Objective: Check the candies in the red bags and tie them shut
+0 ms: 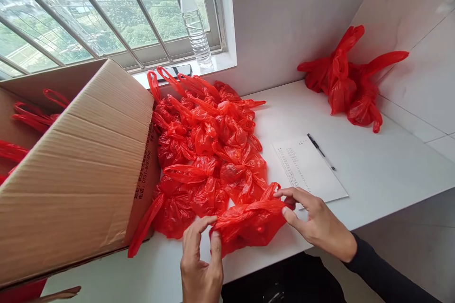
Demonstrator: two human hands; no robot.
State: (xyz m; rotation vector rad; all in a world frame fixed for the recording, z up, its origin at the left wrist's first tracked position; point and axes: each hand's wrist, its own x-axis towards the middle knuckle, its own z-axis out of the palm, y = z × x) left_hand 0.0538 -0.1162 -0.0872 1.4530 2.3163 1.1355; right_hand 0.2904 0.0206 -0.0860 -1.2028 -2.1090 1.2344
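A red plastic bag lies near the table's front edge, its top gathered in a loose band and its contents hidden. At its left end my left hand has the thumb and fingers curled about the plastic. My right hand takes the other end between thumb and forefinger, beside a raised handle loop. Just beyond, a heap of knotted red plastic bags reaches back to the window sill; what they contain does not show clearly.
At left stands an open cardboard box with more red bags inside. A printed sheet and a pen lie to the right. Several red bags sit in the far corner. A water bottle and a phone are on the sill.
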